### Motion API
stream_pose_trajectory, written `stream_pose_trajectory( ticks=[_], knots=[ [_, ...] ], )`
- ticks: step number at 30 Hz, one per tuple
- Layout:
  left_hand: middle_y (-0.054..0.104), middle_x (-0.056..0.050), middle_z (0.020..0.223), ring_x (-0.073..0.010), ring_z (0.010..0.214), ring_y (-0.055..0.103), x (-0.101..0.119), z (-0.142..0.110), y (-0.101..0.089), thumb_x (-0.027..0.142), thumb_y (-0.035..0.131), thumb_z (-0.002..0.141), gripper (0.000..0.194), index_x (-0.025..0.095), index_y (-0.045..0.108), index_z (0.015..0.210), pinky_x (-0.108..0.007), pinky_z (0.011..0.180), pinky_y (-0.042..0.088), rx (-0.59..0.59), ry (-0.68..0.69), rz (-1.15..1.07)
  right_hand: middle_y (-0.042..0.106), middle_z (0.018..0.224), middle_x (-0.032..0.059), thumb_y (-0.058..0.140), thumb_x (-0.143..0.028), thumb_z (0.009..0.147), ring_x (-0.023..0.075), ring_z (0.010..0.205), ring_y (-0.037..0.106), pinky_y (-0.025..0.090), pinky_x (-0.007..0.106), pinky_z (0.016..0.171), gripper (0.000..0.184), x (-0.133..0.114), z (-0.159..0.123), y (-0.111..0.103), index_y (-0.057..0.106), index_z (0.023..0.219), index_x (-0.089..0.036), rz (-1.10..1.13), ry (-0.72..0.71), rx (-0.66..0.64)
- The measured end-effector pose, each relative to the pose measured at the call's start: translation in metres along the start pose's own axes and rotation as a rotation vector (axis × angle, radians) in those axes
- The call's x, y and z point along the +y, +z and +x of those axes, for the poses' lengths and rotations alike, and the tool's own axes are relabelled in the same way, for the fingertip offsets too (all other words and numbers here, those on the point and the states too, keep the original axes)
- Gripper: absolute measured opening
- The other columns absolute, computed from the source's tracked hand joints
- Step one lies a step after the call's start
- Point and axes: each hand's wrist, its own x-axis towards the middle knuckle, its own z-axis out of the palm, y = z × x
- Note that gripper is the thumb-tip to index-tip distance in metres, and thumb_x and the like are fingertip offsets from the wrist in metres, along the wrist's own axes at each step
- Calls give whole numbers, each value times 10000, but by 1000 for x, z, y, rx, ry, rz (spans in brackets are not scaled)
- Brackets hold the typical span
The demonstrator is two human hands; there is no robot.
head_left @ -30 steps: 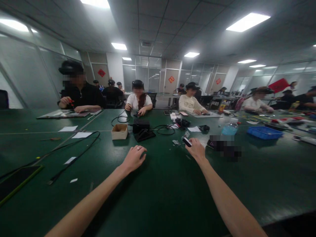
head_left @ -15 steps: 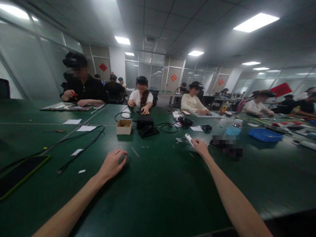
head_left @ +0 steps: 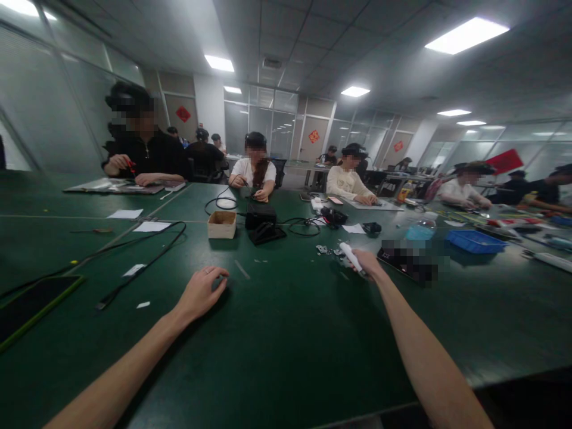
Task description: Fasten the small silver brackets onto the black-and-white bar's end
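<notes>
While the empty left hand (head_left: 202, 291) curves open, the right hand (head_left: 369, 263) clasps something white (head_left: 350, 255).

Glossy green tabletop (head_left: 286, 333), white stick (head_left: 351, 257) seemingly smooth plastic

Was a slim white bar (head_left: 351, 257), long and narrow, was gripped aslant in the right hand (head_left: 368, 263), was near small metal pieces (head_left: 322, 249) on the green table (head_left: 286, 333).

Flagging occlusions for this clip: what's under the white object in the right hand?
Small loose parts show on the green table just to the left of the white object. Directly underneath, the object and right hand cover the view.
</notes>
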Motion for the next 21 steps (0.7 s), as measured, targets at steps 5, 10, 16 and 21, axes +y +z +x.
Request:
stream_pose_trajectory(
  ticks=[5, 10, 16, 21],
  knots=[
    [668, -83, 954, -242, 895, 616, -1, 0, 0, 316, 428, 842, 252, 189, 622, 940, -383, 802, 470, 15, 9, -11, 670, 617, 105, 416, -332, 866, 154, 482, 595, 468, 227, 450, 349, -8, -6, 0, 642, 742, -97, 13, 68, -125],
    [666, -85, 950, -245, 902, 614, 1, 0, -1, 313, 420, 841, 258, 189, 625, 935, -392, 810, 467, 29, 7, -12, 641, 565, 94, 449, -318, 854, 149, 458, 576, 439, 219, 425, 323, -18, -15, -2, 635, 756, -73, -39, 79, -173],
    [660, -88, 949, -243, 886, 610, 3, -1, -5, 321, 425, 843, 266, 185, 623, 957, -404, 811, 470, 39, 4, -40, 633, 584, 83, 477, -362, 850, 145, 468, 560, 419, 236, 455, 343, -45, -40, -6, 652, 832, -68, -114, -12, -210],
    [627, -85, 1053, -237, 892, 605, 18, -4, -5, 440, 436, 867, 384, 192, 575, 1124, -407, 805, 481, -4, 5, -113, 679, 840, 68, 693, -421, 689, 164, 726, 613, 438, 234, 600, 295, -94, -103, 41, 679, 797, -147, -134, -257, -319]
  ],
)
